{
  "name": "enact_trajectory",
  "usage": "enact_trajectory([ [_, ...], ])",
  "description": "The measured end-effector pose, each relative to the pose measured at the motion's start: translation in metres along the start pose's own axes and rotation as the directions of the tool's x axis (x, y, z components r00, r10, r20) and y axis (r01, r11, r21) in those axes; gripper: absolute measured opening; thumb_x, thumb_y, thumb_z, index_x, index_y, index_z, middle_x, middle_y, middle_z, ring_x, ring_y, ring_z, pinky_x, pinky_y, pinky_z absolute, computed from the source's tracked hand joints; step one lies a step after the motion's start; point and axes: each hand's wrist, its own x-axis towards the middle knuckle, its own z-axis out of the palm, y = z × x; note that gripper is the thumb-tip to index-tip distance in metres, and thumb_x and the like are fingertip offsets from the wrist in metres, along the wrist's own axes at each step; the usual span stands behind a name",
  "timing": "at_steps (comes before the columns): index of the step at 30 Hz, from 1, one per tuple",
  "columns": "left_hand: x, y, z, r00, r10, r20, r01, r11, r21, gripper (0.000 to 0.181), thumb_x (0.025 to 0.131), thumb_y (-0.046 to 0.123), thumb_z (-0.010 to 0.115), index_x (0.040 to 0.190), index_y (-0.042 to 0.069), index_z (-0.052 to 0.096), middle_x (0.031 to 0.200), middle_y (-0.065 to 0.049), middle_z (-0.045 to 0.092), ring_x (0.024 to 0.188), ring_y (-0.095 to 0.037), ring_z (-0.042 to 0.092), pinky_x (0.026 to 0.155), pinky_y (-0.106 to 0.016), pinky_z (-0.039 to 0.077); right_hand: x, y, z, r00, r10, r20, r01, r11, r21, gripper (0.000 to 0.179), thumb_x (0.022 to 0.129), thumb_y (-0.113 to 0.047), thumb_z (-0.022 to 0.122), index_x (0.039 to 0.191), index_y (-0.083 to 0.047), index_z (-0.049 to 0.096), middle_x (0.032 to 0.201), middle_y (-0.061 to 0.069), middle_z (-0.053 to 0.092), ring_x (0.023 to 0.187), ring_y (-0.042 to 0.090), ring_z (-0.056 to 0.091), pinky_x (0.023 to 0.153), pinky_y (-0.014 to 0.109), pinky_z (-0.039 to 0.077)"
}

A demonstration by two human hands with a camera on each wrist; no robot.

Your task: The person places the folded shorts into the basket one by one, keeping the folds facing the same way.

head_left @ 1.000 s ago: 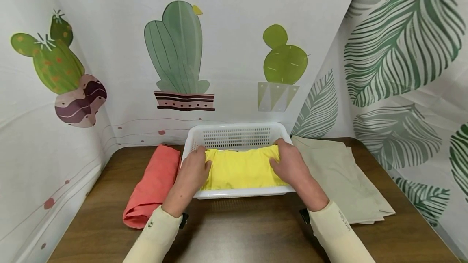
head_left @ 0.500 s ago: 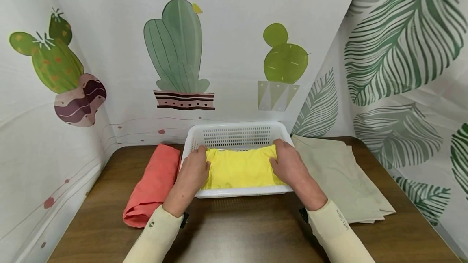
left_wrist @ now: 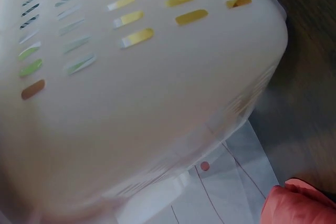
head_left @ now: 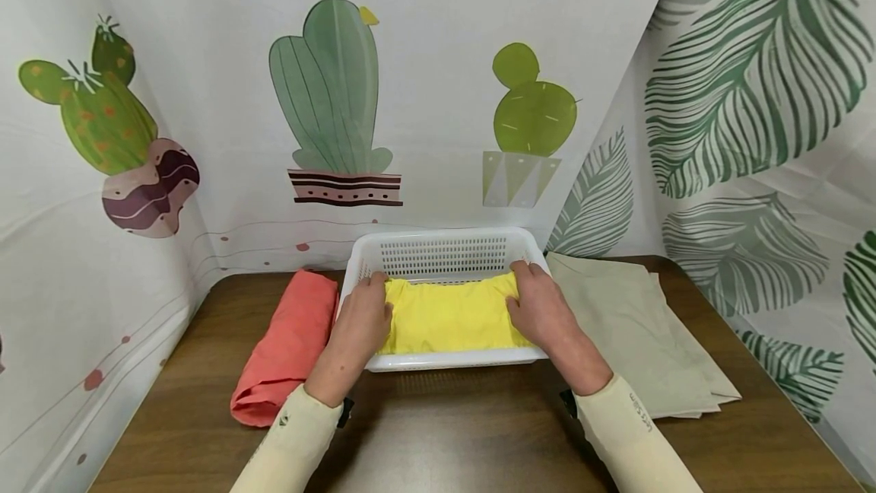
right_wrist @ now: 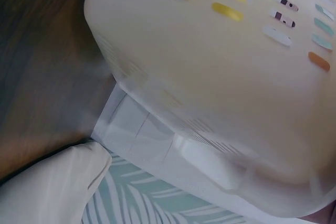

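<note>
In the basket [head_left: 455,361], the yellow cloth [head_left: 452,316] was pinched at its ends by fingers of left hand [head_left: 363,316] and right hand [head_left: 545,309]; level handling seemed advisable.

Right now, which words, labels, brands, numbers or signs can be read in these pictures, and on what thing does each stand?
Right sleeve: seems "Let's Slim", but too small to be sure.
Left sleeve: a small dark mark, too small to read.
Basket and yellow cloth: no text to be seen.
</note>
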Motion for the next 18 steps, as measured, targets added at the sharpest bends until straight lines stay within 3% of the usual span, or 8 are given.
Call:
enact_trajectory([
  [18, -0.0012, 0.0009, 0.0006, 1.0, -0.002, -0.027, 0.002, 1.0, -0.01, 0.04, 0.091, -0.006, 0.075, 0.129, -0.008, 0.062, 0.114, -0.028, 0.066, 0.087, -0.045, 0.069, 0.077, -0.052, 0.061, -0.0009, 0.001, 0.0005, 1.0, 0.0, -0.007, 0.001, 1.0, 0.014, 0.046, 0.091, 0.0, 0.073, 0.133, 0.012, 0.058, 0.12, 0.033, 0.062, 0.1, 0.047, 0.068, 0.086, 0.056, 0.059],
])
